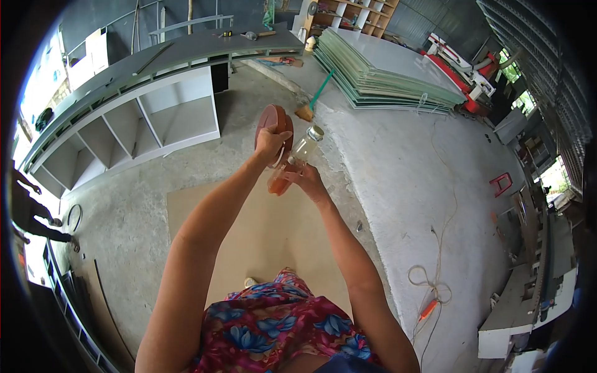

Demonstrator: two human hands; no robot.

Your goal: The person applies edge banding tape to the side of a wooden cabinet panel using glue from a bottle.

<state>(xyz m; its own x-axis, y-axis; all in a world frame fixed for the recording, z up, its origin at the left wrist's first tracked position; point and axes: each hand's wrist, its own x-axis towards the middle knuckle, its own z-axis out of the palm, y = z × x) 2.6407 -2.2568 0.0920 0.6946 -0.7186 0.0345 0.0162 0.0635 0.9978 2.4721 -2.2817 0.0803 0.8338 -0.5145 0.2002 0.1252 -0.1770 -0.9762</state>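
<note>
My left hand is wrapped round a brown sandal, raised in front of me with its rounded end upward. The thickness at its side looks like a second sole behind it. Just to the right, my right hand grips a clear bottle with a silvery cap. The bottle leans to the upper right, and its lower end shows orange-brown beside my fingers. Both things are close together and overlap near my left wrist.
A brown board lies on the concrete floor beneath my hands. A long cabinet stands at left, with a person near it. Stacked panels, a broom, a red stool and a cord are around.
</note>
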